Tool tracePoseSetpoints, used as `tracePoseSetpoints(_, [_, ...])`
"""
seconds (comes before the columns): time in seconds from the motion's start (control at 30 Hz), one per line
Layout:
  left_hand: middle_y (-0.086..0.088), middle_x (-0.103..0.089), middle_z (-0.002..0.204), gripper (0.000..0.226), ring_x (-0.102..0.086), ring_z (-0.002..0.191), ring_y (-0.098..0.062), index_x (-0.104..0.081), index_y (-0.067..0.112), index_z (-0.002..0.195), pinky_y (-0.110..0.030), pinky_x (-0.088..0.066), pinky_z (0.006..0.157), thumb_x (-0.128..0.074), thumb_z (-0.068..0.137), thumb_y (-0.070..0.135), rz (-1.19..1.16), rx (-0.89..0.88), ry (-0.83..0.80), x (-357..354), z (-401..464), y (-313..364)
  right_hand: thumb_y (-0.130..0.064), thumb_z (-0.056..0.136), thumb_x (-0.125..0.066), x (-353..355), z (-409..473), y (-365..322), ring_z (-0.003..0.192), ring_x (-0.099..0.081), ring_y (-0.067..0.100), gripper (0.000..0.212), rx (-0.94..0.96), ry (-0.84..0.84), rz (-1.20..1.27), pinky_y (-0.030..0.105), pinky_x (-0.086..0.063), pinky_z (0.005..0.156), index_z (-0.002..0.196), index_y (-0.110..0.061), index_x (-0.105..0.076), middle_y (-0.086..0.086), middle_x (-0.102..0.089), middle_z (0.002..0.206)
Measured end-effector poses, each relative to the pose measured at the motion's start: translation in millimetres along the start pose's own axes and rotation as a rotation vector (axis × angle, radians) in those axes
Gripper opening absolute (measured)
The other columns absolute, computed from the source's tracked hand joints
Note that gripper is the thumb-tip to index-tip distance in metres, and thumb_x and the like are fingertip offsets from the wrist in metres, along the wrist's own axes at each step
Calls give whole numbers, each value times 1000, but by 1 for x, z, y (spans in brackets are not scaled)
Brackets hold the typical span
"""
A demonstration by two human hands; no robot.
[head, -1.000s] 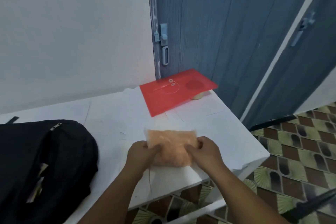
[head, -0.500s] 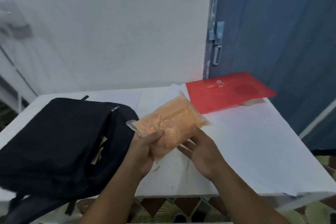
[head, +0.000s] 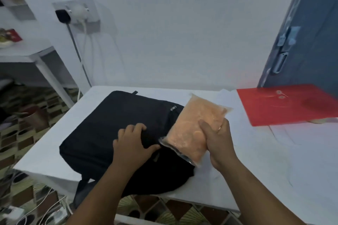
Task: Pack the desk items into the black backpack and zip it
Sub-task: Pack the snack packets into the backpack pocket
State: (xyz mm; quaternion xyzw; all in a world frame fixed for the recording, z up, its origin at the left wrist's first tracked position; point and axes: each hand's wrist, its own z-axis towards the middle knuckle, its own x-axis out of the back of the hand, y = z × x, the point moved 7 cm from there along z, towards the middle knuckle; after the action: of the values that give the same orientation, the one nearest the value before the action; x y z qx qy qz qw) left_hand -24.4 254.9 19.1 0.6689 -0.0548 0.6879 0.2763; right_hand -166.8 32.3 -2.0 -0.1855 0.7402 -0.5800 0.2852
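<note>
A black backpack [head: 102, 133] lies flat on the white table [head: 265, 170], its zipper pull near the right edge. My left hand [head: 132, 142] grips the backpack's fabric at the zipper opening, fingers curled over it. My right hand [head: 217, 140] holds a clear zip pouch of orange contents [head: 192, 126] just above the backpack's right side, tilted with its zip end low and toward the opening. A red envelope folder [head: 285, 106] lies at the table's far right.
A blue door [head: 311, 33] stands behind the folder. A wall socket with plugs and hanging cables [head: 76, 14] sits at the left. A white shelf [head: 27, 55] stands left of the table. Cables and a power strip [head: 12, 213] lie on the patterned floor.
The pouch passed from my left hand to my right and moved over the backpack. My left hand let go of it and took hold of the backpack. The view swung left.
</note>
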Motion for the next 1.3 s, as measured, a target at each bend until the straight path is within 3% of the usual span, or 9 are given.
tracePoseSetpoints(0.13, [13, -45, 101, 33, -47, 105, -17, -62, 36, 92, -36, -47, 81, -75, 74, 61, -47, -105, -18, -3, 7, -9, -30, 93, -66, -12, -8, 6, 90, -61, 6, 33, 79, 153, -91, 24, -47, 66, 120, -30, -46, -10, -60, 105])
tracePoseSetpoints(0.27, [15, -49, 100, 50, -45, 100, -11, -57, 38, 100, -35, -47, 83, -64, 70, 78, 39, -222, -66, -14, 6, 1, -36, 91, -64, -8, -13, 17, 93, -65, 17, 36, 77, 362, -42, 34, -52, 72, 121, -29, -45, -5, -63, 106])
tracePoseSetpoints(0.47, [10, -58, 64, 19, -55, 63, -5, -60, 22, 71, -18, -39, 55, -74, 84, 25, -438, -109, -40, -7, 24, -15, -37, 93, -62, -9, -30, 21, 95, -67, 17, 43, 81, 544, 111, 36, -56, 74, 130, -26, -42, -1, -63, 114])
tracePoseSetpoints(0.63, [3, -51, 63, 19, -42, 55, -2, -56, 6, 71, -14, -36, 53, -68, 86, 5, -811, -53, -40, 14, 30, -28, -27, 93, -68, -47, -43, 19, 93, -65, 7, 42, 133, 470, 158, 22, -52, 70, 126, -24, -42, -6, -62, 111])
tracePoseSetpoints(0.83, [8, -47, 56, 21, -39, 50, -2, -55, 6, 72, -14, -34, 48, -64, 90, 6, -915, -51, -10, 29, 33, -35, -40, 82, -75, -84, -41, 13, 105, -59, 4, 60, 124, 267, -114, 30, -49, 88, 128, -28, -39, -17, -57, 114])
tracePoseSetpoints(0.93, [10, -45, 54, 23, -38, 49, -2, -52, 7, 70, -13, -33, 47, -62, 90, 4, -922, -79, 30, 39, 34, -33, -38, 80, -70, -80, -39, 21, 90, -72, 21, 47, 0, 211, -133, 45, -61, 78, 123, -26, -53, -6, -69, 107])
tracePoseSetpoints(1.03, [10, -44, 55, 21, -39, 52, -3, -54, 7, 71, -14, -34, 50, -63, 89, 3, -883, -184, 19, 45, 32, -25, -17, 84, -70, -70, -38, 33, 85, -73, 33, 35, -106, 214, 18, 39, -60, 59, 117, -15, -60, 10, -70, 106])
tracePoseSetpoints(1.17, [13, -43, 53, 21, -39, 54, -4, -55, 8, 70, -15, -36, 53, -65, 87, 2, -853, -248, -48, 40, 33, -20, 0, 87, -70, -80, -36, 30, 93, -73, 37, 35, -147, 182, 255, 37, -61, 65, 120, -1, -60, 22, -70, 109])
tracePoseSetpoints(1.3, [10, -43, 55, 20, -38, 54, -4, -54, 4, 70, -14, -34, 52, -65, 86, -1, -882, -253, -42, 40, 32, -20, -37, 86, -72, -93, -40, 34, 90, -74, 39, 44, -289, -38, 77, 45, -61, 73, 118, -8, -64, 21, -72, 109])
